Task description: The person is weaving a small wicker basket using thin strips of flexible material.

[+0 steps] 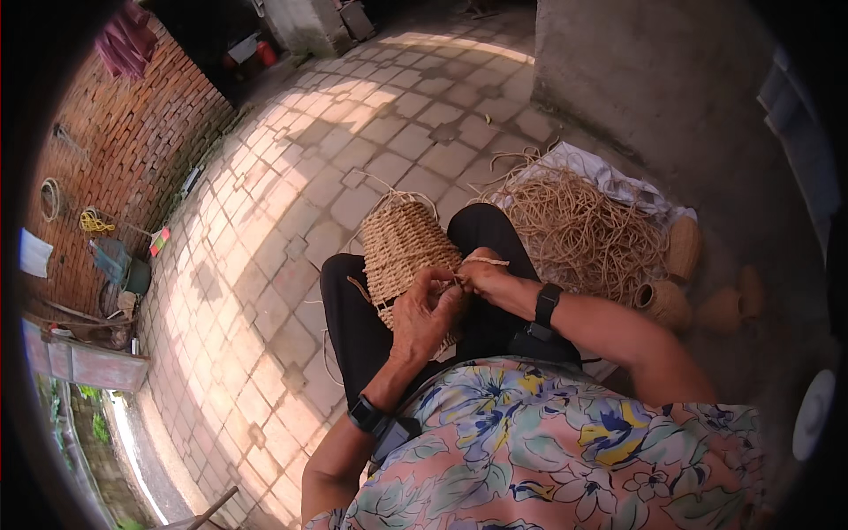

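A tan woven cord basket [397,247] rests between my black-trousered thighs, with loose cord ends at its far rim and sides. My left hand [424,314] lies over its near right part, fingers bent and pinched at a cord. My right hand [484,278] is closed beside it at the basket's right edge, gripping a short pale cord [492,261] that sticks out to the right. The exact spot where my fingertips meet is partly hidden.
A heap of loose cord [574,230] lies on a white sack [609,177] at right, beside several woven pieces [658,305]. A concrete wall [645,88] rises behind. Paving [256,265] stretches left toward a brick wall [150,97] with hanging coils and clutter at its foot.
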Tool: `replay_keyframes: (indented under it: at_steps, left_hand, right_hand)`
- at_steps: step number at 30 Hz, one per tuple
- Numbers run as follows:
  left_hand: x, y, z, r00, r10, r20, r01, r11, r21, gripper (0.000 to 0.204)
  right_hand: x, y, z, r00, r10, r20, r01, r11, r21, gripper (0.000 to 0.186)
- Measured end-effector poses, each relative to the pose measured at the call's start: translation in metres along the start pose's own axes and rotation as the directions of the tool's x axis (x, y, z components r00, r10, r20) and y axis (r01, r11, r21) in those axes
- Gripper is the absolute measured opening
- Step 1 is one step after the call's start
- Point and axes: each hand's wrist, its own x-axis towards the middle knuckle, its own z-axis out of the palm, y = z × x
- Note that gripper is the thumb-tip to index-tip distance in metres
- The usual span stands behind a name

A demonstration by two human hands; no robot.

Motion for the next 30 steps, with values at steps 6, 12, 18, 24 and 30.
replay_keyframes:
  at_steps: [6, 12, 18, 24, 30]
  left_hand:
    - [-0.006, -0.008, -0.036, 0.977, -0.204, -0.069, 0.132, 0.82, -0.556, 0.018]
    - [-0.01, -0.018, -0.049, 0.964, -0.242, -0.107, 0.143, 0.817, -0.559, 0.018]
    - [-0.01, 0.008, -0.036, 0.941, 0.068, -0.332, 0.005, 0.977, 0.214, 0.015]
    - [0.002, 0.018, -0.024, 0.946, 0.316, -0.076, -0.241, 0.838, 0.49, 0.014]
    - [0.014, 0.02, -0.017, 0.995, 0.1, 0.02, -0.102, 0.987, 0.121, 0.023]
  right_hand:
    - [-0.038, -0.052, 0.005, 0.989, -0.012, 0.148, 0.037, 0.985, -0.17, 0.013]
    - [-0.037, -0.054, -0.036, 0.977, -0.212, -0.01, 0.206, 0.959, -0.196, 0.018]
    - [-0.043, -0.033, -0.052, 0.978, -0.179, -0.109, 0.173, 0.983, -0.063, 0.019]
    - [-0.046, -0.033, -0.052, 0.975, -0.188, -0.12, 0.197, 0.978, 0.071, 0.02]
    - [-0.041, -0.043, -0.045, 0.951, -0.294, -0.098, 0.31, 0.915, 0.26, 0.015]
